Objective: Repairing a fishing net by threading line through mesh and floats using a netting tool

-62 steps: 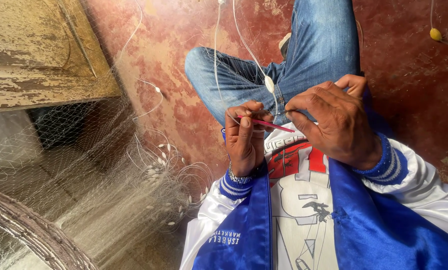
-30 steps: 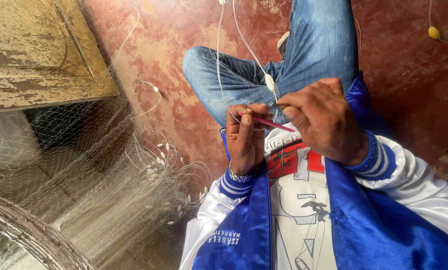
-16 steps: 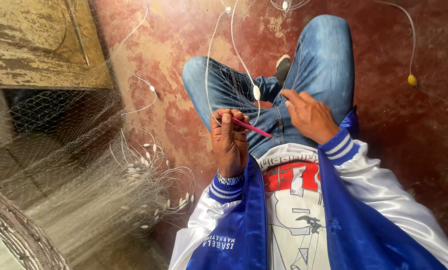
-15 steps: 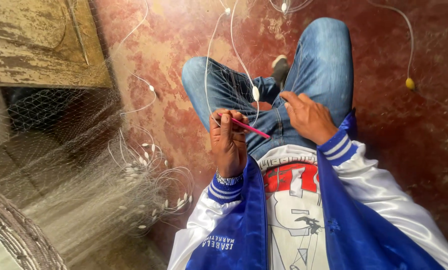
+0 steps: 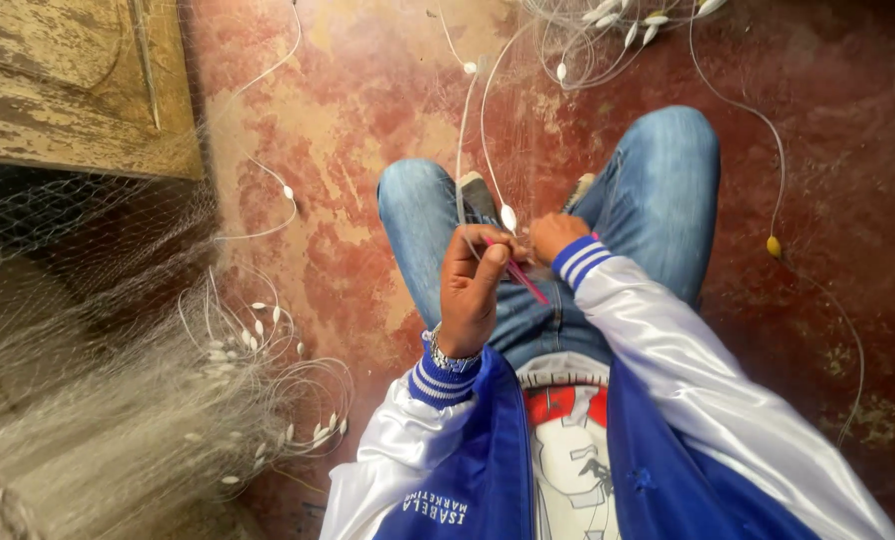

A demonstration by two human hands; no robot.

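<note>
Both hands on thin red plastic netting needle (image 5: 524,279), over lap.
Left hand (image 5: 470,285) pinches far end; needle runs near-right; right hand (image 5: 556,237) clenched on white cord (image 5: 465,120), just right.

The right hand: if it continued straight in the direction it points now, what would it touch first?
The right hand points toward the left hand, which holds a thin red tool. It would probably meet that tool's upper end or those fingers first; depth is unclear.

floor (image 5: 368,120): worn red, patchy | wooden board (image 5: 68,90): peeling, upper left
</note>
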